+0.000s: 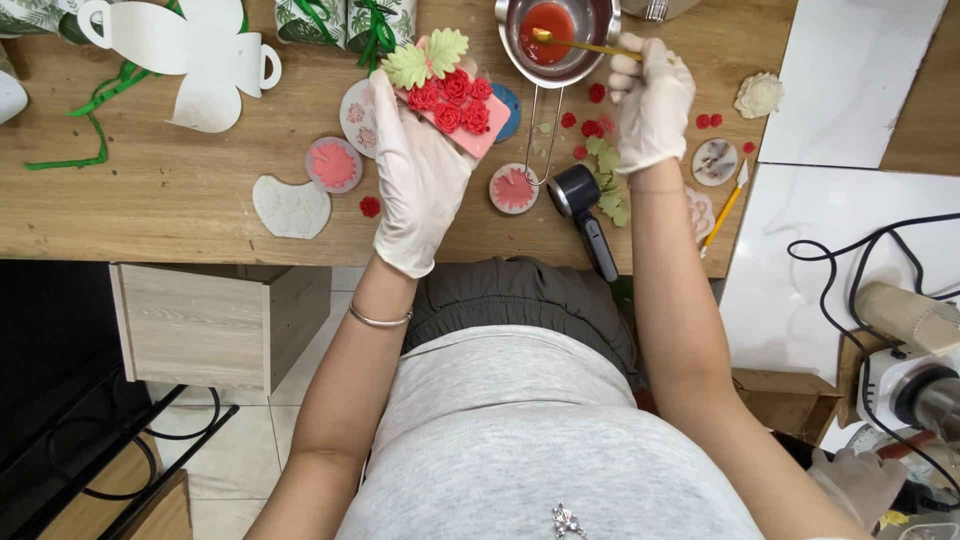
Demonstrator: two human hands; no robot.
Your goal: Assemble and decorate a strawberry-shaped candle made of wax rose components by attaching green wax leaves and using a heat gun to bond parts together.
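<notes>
Gloves on both hands in this head view, thin white ones. Left hand [418,170] is wrapped around a pink card [470,120], gripping it from underneath so it sits tilted above the wooden table [150,200]. On that card there's a cluster of small red roses [455,100] with two pale green leaves [425,58] at the top end.

Right hand [652,100] is pinched closed on a thin gold-coloured spoon [585,45], and the spoon's tip is down in the red liquid inside a small metal pot [560,40]. The pot stands raised on a wire stand at the far edge of the table, just beside the card.

Round pink silicone moulds [333,165] lie on the table left of the left hand and between the two hands. More loose red flowers [590,128] and green leaves [608,175] are scattered below the pot, near the right wrist. A black tool with a round head [580,200] lies at the near edge. White cup-shaped cutouts [190,55] and a green ribbon [95,105] sit far left, well apart from the hands.
</notes>
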